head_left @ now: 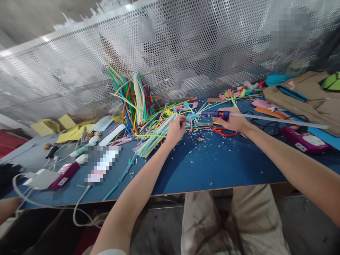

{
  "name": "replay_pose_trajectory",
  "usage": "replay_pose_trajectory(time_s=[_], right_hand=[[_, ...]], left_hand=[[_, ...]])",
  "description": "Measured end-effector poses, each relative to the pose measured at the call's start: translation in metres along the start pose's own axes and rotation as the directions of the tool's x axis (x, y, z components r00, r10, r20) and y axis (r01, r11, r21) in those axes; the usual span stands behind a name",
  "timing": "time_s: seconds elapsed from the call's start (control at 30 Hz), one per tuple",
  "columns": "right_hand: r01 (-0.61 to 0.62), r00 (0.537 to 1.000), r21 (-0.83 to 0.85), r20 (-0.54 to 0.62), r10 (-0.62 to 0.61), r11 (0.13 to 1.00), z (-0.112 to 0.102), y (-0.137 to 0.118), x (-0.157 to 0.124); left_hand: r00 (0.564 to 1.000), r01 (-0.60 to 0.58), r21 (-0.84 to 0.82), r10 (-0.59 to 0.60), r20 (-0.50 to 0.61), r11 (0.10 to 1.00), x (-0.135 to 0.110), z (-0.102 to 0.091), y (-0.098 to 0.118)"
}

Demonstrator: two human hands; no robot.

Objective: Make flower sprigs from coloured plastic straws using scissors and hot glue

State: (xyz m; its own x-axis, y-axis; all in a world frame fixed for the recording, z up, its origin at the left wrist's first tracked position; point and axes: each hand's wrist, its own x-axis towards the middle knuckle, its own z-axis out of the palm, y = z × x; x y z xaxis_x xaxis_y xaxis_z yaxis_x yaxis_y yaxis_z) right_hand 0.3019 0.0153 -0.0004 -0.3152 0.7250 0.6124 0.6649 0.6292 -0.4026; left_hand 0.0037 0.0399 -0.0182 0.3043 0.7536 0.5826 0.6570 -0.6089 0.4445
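My left hand (175, 129) is closed in a pinch at a light-blue fuzzy pipe-cleaner piece (192, 116); the fingers partly hide their grip. My right hand (234, 121) is wrapped round a blue hot glue gun (217, 113), its nozzle pointing left, very close to the blue piece. A long whitish glue stick (281, 120) sticks out of the gun's rear. Scissors with red handles (228, 132) lie on the table under my right hand. Beside my left hand lies a bundle of pastel pipe cleaners (152, 141). Pink and yellow pipe-cleaner shapes (230, 93) lie farther back.
A perforated metal screen (170, 53) stands behind the blue table (196, 170). Many pipe cleaners (130, 95) lean against it. Purple power strips (305, 139), cables, a phone (103, 165), yellow sheets (75, 132) and brown cardboard (305, 92) lie around. Another person's arm (9, 209) shows at left.
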Motion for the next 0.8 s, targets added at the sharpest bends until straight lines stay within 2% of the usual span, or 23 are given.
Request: replay_pose_trajectory(time_s=[0.2,0.8], right_hand=[[-0.002,1.0,-0.005,0.0,0.002,1.0,0.0003,0.0024,0.0003],[0.036,0.996,0.04,0.076,-0.039,0.999,0.0027,0.0026,0.0002]], left_hand=[[0.998,0.001,0.185,-0.014,0.065,0.983,0.0001,-0.001,0.0057],[0.999,-0.003,0.182,-0.005,0.043,0.983,-0.0024,-0.0028,0.0059]])
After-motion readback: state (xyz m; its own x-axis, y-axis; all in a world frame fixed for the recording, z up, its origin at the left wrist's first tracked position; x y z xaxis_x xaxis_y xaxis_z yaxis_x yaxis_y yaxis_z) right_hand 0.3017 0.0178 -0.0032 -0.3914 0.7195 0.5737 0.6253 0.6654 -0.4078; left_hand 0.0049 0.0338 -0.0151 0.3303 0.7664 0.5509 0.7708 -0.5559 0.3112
